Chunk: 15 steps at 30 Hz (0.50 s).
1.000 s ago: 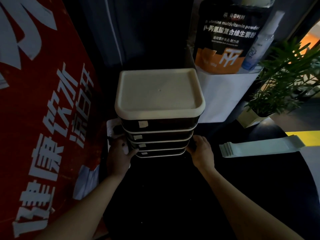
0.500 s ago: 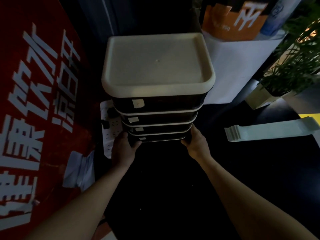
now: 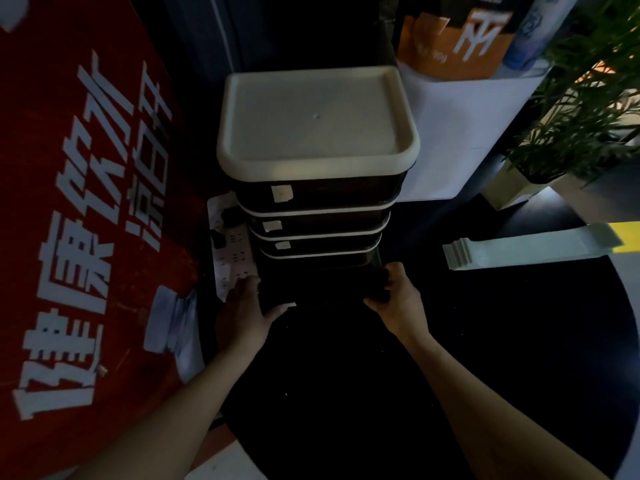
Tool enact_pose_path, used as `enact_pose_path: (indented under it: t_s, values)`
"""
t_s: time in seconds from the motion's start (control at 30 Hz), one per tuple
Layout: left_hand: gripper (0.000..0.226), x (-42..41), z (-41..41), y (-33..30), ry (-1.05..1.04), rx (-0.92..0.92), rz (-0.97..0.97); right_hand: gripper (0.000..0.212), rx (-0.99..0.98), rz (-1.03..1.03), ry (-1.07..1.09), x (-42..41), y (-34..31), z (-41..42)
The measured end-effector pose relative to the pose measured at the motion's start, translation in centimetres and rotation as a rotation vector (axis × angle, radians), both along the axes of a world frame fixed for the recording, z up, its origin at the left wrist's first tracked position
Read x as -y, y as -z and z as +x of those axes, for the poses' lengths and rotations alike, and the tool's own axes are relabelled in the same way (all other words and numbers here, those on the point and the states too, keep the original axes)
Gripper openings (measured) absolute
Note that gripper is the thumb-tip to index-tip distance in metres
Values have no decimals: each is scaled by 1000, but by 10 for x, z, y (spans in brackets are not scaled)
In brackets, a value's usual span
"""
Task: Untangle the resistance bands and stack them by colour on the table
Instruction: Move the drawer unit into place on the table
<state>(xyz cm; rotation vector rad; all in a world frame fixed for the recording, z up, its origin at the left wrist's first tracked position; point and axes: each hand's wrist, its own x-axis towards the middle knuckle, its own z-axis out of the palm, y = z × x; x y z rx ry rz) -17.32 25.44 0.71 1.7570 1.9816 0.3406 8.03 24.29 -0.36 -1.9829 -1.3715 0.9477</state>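
Red banner [image 3: 86, 209] with white characters fills the space left of your left hand [image 3: 242, 306]. White power strip [image 3: 232, 251] lies just beyond that hand, a plug in it, partly hidden by the drawer unit. Your left hand grips the left front corner of the bottom drawer [image 3: 318, 278], thumb curled over the front edge, fingers round the side. Drawer looks pulled out toward you; its inside is too dark to read. Between your two hands rises the drawer unit [image 3: 318, 216]: dark drawers with pale rims and small pale labels, capped by a cream tray top [image 3: 317, 123]. Your right hand [image 3: 398, 296] grips the right front corner of the same drawer, fingers curled round its edge. Both hands sit over the black round tabletop [image 3: 485, 341]. Right of your right hand and well apart from it, a neat stack of pale green resistance bands [image 3: 533, 245] lies flat on the tabletop, ends stepped. No other band colour can be made out. Beyond your right hand, behind the unit, stands a white box [image 3: 460, 133] with an orange-and-black pouch [image 3: 453, 39] on it. Far right, a green potted plant [image 3: 581, 109].
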Motion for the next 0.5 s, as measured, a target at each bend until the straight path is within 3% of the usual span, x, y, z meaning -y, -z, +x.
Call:
enact_pose_path:
  t_s: [0.5]
  values:
    - [53,31,-7,-2,153,-110,52,49,32,-11,5,28,2,-1]
